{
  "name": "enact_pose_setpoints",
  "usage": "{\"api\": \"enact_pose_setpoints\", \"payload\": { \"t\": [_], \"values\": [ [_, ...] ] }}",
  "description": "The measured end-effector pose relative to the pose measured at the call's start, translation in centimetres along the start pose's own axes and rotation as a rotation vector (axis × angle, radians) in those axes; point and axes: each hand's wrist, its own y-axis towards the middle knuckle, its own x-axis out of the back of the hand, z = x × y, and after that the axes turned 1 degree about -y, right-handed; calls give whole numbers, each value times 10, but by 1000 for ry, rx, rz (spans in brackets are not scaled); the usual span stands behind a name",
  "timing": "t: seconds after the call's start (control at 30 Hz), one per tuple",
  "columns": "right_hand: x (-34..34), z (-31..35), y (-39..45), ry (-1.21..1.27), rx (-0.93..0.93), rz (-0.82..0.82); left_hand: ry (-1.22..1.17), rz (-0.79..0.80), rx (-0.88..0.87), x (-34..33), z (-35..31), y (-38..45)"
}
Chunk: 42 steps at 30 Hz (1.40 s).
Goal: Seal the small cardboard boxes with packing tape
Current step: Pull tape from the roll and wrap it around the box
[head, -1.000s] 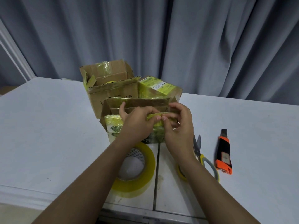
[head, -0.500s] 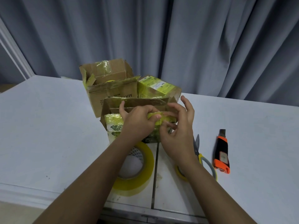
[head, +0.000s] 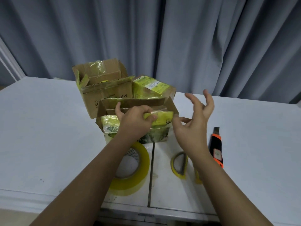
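Now, near the table's front edge, the right hand has lifted away from the small box with fingers spread, while the left hand still pinches its yellow taped flap, suggesting that strip is pressed down.

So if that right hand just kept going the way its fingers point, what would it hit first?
Probably nothing nearby. The right hand is open, its fingers pointing up and away over bare table, toward the curtain. The box sits to its left, off that line. Depth is hard to judge.
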Motion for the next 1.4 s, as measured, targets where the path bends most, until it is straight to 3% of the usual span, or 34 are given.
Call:
{"api": "enact_pose_setpoints", "payload": {
  "t": [0.13,0.4,0.67,0.83,1.17,1.23,1.33,1.4],
  "values": [
    [7,-2,-3,145,-84,-60,0,12,9,1,0,0],
    [-11,-13,-17,259,-455,145,-52,-58,63,-2,-6,2],
    [-11,6,-5,400,-359,168,-60,-10,139,-1,-9,7],
    [-22,4,-1,470,-483,310,-90,43,176,3,-10,10],
    [-19,-11,-26,225,-547,430,-105,50,166,3,-9,7],
    [-12,-9,-27,99,-411,401,-101,53,159,3,-8,6],
    [3,-6,-16,-284,45,255,-87,55,147,3,-8,6],
    [9,-8,-7,-444,217,206,-80,57,136,4,-9,6]
  ]
}}
